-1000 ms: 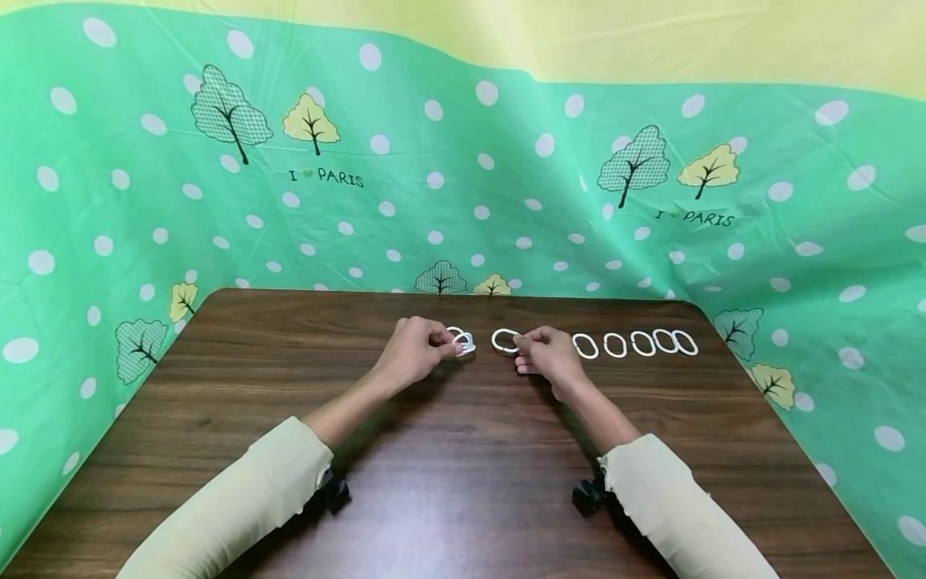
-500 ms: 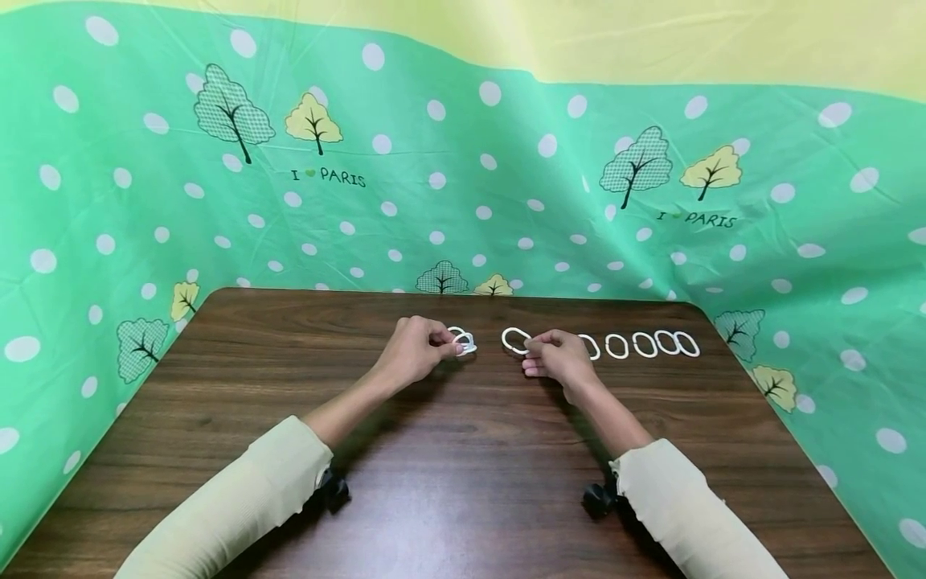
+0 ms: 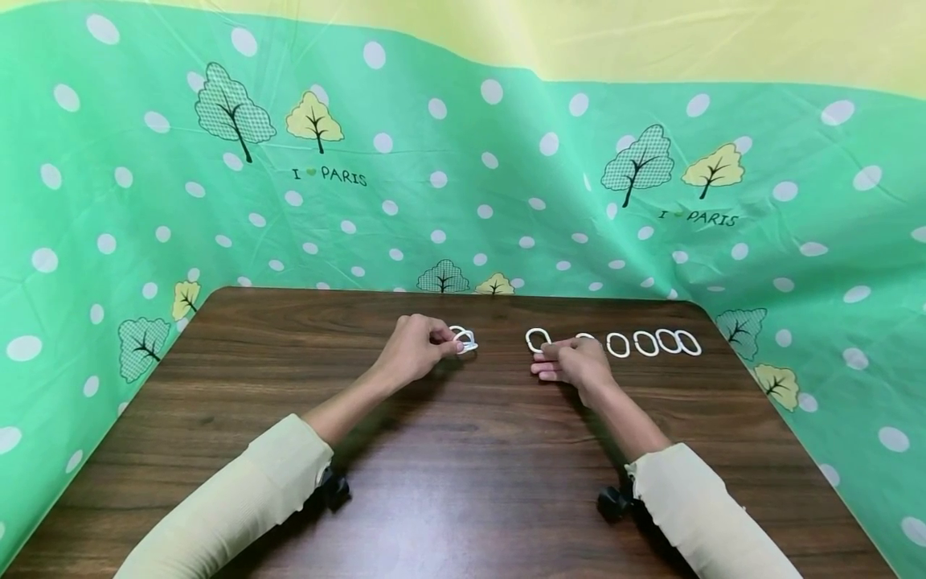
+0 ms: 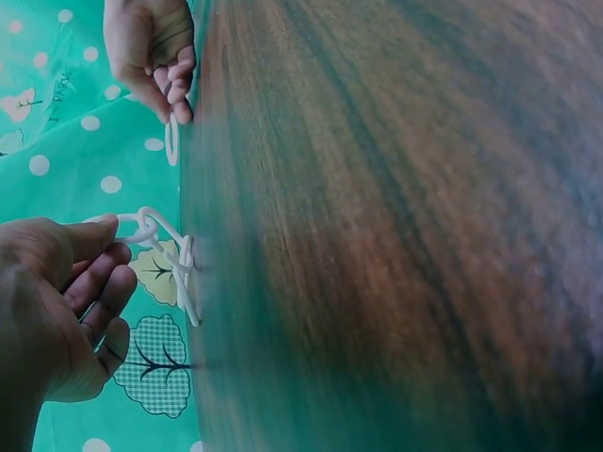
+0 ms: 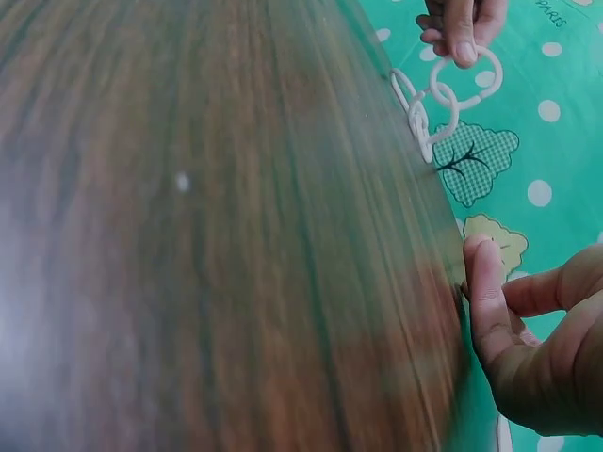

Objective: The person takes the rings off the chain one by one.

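Near the table's far edge, my left hand (image 3: 415,347) pinches one white plastic ring link between thumb and fingertips. In the right wrist view, this link is part of a short chain (image 5: 497,75) of interlocked white links, the lower ones hanging down at the tabletop. To the right, my right hand (image 3: 579,366) holds a single oval white link (image 3: 530,339) by its near end. The left wrist view shows that link (image 4: 176,146) apart from the chain, under the right fingertips. My right hand partly covers another link (image 3: 584,335) behind it.
Several more white links (image 3: 609,346) lie in a row along the far right of the brown wooden table (image 3: 463,458), the last two overlapping. A green dotted cloth (image 3: 405,217) hangs close behind the table and along both sides.
My right hand has moved right and slightly toward me with its link, widening the gap to the chain. The left hand and its chain have stayed in place.
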